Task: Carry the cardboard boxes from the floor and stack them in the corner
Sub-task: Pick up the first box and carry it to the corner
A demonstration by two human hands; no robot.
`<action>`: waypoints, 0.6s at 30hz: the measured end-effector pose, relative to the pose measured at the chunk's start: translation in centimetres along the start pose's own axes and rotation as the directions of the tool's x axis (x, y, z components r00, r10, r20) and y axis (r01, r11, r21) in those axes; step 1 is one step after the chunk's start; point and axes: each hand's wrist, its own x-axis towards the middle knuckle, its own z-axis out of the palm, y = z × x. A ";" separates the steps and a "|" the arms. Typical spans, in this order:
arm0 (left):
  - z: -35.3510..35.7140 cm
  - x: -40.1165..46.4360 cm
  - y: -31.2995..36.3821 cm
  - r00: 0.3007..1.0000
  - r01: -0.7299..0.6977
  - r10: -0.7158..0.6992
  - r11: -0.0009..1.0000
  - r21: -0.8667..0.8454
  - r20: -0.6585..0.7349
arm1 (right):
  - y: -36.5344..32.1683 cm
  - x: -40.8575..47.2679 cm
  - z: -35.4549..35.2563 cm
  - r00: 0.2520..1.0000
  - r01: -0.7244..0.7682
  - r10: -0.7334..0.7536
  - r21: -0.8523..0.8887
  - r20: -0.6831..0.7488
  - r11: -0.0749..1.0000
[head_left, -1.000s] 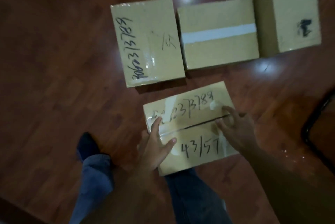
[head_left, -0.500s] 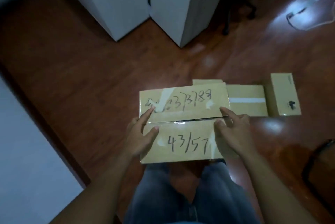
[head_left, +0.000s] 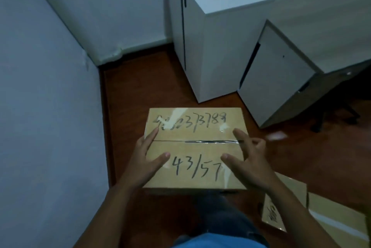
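A flat cardboard box (head_left: 195, 147) with "43/57" and a long number handwritten on its taped lid is held up in front of me, above the wooden floor. My left hand (head_left: 145, 159) clasps its left edge, thumb on the lid. My right hand (head_left: 248, 159) clasps the right edge, fingers spread across the top. Two more cardboard boxes lie on the floor at the lower right: one with handwriting (head_left: 275, 213) and one with a white tape strip (head_left: 339, 225). The room corner (head_left: 104, 65) is ahead to the left, where two pale walls meet.
A white cabinet (head_left: 210, 47) stands ahead right of the corner, with a lower white drawer unit (head_left: 277, 79) beside it under a desk (head_left: 321, 27). A bare strip of brown floor (head_left: 144, 87) runs between the left wall and the cabinet. My legs are below the box.
The box has been lifted from the floor with both hands and I have turned left toward the corner. The other boxes have slid from ahead to the lower right of view.
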 end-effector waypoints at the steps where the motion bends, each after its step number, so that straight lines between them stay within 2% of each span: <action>1: -0.4 1.0 -0.5 1.000 0.020 -0.020 1.000 0.019 -0.019 | -0.2 1.5 0.6 0.999 -0.011 0.012 -0.021 0.035 1.000; 3: -1.3 2.8 -1.2 0.997 0.050 -0.048 0.998 0.034 -0.056 | -0.6 4.1 1.7 0.997 -0.030 0.031 -0.014 0.071 0.999; 7: -3.5 6.5 -1.3 0.984 0.123 -0.116 0.991 0.043 -0.132 | -3.0 10.5 3.2 0.985 -0.023 0.002 0.116 0.175 0.993; 10: -4.8 9.8 -1.2 0.969 0.158 -0.154 0.987 0.006 -0.193 | -5.7 15.9 3.6 0.978 0.032 -0.050 0.089 0.204 0.995; 14: -6.1 13.9 -1.8 0.941 0.199 -0.207 0.978 -0.058 -0.269 | -9.0 22.0 5.1 0.972 0.042 -0.049 0.035 0.229 0.999; 18: -8.4 19.0 -3.0 0.922 0.244 -0.265 0.964 -0.108 -0.282 | -12.0 27.5 7.3 0.963 0.050 -0.050 0.008 0.265 0.999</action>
